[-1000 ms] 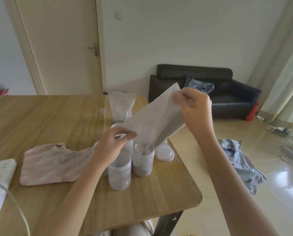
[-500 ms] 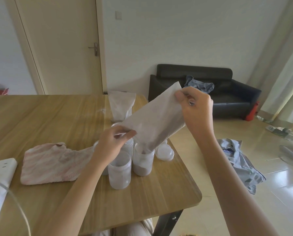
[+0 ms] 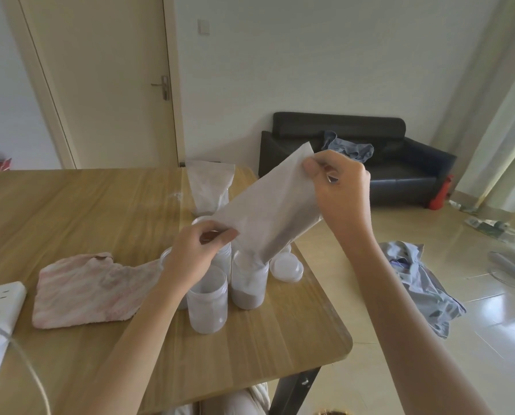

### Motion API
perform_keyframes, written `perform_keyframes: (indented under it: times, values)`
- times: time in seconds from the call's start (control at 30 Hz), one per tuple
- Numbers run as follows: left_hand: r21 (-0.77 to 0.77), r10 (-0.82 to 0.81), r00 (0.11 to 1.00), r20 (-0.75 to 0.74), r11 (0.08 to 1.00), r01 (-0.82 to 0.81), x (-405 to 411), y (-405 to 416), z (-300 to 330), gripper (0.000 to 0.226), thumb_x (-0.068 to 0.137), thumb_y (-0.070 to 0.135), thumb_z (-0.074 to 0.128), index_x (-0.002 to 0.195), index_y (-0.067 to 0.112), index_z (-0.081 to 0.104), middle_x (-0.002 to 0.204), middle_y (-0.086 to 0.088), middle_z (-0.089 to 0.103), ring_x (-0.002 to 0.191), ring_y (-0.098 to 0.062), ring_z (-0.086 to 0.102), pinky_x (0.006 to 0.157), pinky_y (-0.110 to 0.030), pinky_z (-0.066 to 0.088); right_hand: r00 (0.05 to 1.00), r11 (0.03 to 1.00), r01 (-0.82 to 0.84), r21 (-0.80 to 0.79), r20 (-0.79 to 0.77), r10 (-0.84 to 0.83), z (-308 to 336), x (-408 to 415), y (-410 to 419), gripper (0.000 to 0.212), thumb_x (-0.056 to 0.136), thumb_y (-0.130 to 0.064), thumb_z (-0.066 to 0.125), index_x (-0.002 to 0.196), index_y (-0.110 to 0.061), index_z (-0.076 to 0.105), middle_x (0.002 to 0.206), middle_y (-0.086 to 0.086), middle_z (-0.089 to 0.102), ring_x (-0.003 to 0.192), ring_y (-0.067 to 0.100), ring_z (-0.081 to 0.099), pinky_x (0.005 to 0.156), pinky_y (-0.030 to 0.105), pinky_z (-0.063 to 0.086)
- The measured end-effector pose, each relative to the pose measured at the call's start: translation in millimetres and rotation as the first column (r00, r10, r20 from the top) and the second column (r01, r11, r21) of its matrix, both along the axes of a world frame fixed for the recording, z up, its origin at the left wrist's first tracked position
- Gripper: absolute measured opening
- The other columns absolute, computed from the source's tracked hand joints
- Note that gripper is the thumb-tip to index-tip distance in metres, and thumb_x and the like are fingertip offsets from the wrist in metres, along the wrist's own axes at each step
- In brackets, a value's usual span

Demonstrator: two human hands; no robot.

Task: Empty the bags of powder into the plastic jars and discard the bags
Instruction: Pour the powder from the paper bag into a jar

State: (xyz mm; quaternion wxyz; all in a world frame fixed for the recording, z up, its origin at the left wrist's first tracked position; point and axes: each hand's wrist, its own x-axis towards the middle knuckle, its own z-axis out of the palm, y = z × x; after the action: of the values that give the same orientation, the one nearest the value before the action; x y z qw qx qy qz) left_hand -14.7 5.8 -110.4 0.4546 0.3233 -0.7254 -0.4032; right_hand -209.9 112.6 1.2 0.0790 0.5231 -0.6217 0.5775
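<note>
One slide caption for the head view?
Both hands tilt a bag into a jar.

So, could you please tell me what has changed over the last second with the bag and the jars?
Very little. The right hand and left hand keep pinching the bag, tilted with its lower end in the jar. Nothing was taken hold of or let go. The other jars, lid, cloth and second bag stayed put.

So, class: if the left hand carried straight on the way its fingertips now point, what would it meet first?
The left hand points right and slightly away, already pinching the lower edge of the tilted bag. Going straight on, it would probably push into the bag's body above the jar being filled; depth is uncertain.
</note>
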Motion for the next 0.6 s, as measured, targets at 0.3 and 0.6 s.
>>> perform_keyframes:
  times: [0.3, 0.6]
  values:
    - [0.060, 0.015, 1.000, -0.006, 0.998, -0.014, -1.3, 0.4, -0.5, 0.002, 0.086, 0.024, 0.076, 0.085, 0.024, 0.075, 0.076, 0.014, 0.075, 0.075, 0.002, 0.070, 0.071, -0.007, 0.048, 1.000, 1.000, -0.024, 0.020, -0.008, 0.024, 0.5, -0.5, -0.7, 0.013, 0.091, -0.016, 0.062, 0.084, -0.023, 0.070, 0.074, -0.020, 0.064, 0.079, -0.004, 0.059, 0.071, 0.005, 0.041]
    - [0.103, 0.009, 0.998, -0.062, 0.995, -0.002, -3.2, 2.0, 0.4, 0.003, 0.087, 0.020, 0.075, 0.088, 0.017, 0.075, 0.075, 0.014, 0.076, 0.073, 0.001, 0.072, 0.067, -0.006, 0.049, 1.000, 1.000, 0.007, 0.010, -0.007, -0.006, 1.5, -1.7, -0.2, 0.012, 0.092, -0.017, 0.062, 0.089, -0.020, 0.073, 0.076, -0.021, 0.064, 0.082, 0.001, 0.060, 0.073, 0.005, 0.042]
